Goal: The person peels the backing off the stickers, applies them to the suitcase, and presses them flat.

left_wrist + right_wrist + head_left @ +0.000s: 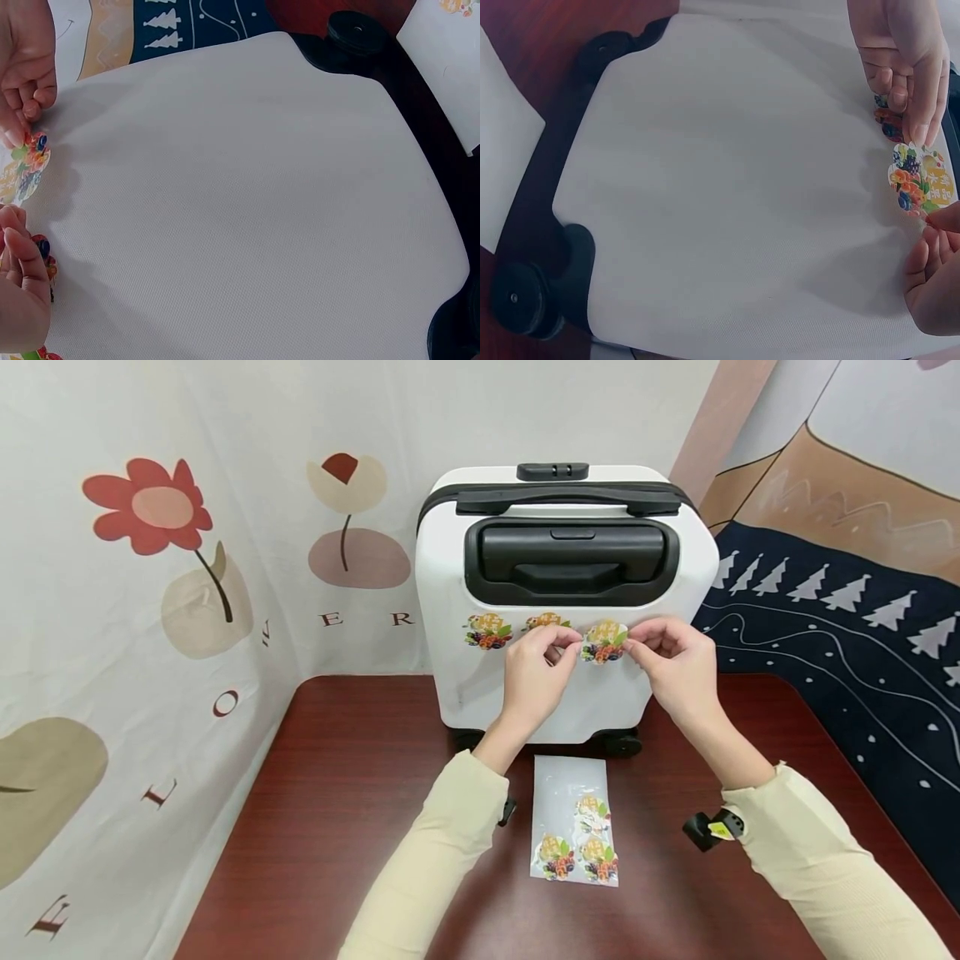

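Between both hands a round fruit sticker [604, 642] is held by its edges against or close over the white suitcase [480, 693]. The left hand [534, 677] pinches its left edge with thumb and forefinger. At the opposite edge the right hand [678, 668] does the same. In the right wrist view the sticker [921, 180] shows yellow lettering above printed fruit. Two like stickers are on the suitcase further left: one sticker [487, 632] shows whole, while the second sticker [546, 620] is partly hidden behind the left hand.
A pale backing sheet [555, 785] with three fruit stickers on its lower part lies on the dark red table [360, 793] before the suitcase. Black wheels [622, 743] support the suitcase. Its black handle [570, 552] is above the stickers. Printed cloths [247, 460] hang behind and beside.
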`<state>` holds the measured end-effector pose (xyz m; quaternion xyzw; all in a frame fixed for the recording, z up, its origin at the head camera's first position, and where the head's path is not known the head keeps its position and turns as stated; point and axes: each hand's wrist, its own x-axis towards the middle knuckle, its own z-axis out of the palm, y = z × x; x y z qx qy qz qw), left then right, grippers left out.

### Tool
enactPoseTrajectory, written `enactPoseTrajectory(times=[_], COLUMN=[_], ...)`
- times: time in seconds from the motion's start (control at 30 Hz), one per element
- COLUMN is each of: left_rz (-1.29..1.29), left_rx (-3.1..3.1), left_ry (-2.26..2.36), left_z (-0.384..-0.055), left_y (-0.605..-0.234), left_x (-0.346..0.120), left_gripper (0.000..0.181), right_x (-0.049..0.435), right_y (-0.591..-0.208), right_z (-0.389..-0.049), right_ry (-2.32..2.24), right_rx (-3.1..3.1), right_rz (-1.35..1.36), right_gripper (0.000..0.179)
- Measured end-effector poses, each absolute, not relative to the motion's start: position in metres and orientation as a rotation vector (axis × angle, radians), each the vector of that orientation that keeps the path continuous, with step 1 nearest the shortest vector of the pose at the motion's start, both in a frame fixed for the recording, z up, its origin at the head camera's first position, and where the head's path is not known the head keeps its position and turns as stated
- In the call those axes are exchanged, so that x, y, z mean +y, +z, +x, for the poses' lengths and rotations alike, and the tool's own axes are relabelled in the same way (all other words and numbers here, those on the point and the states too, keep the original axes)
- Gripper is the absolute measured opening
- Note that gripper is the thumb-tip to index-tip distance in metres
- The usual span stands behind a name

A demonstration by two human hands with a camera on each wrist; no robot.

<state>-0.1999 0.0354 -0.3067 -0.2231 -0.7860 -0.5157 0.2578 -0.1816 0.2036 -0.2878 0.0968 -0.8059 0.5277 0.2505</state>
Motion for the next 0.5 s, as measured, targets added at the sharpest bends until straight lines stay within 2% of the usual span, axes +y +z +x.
enactPoseTrajectory(times=[0.5], left_rz=[-0.586], left_rx=[-2.070], left_ry=[-1.317], left_z=[-0.2018], left_y=[-0.3056], left_x=[0.0395], left_gripper=[0.007], right_x=[0.2026], right_y=[-0.2869], right_z=[-0.1852], right_ry=[1.370], right_rx=[-2.148], right_rz=[0.256], right_gripper=[0.013])
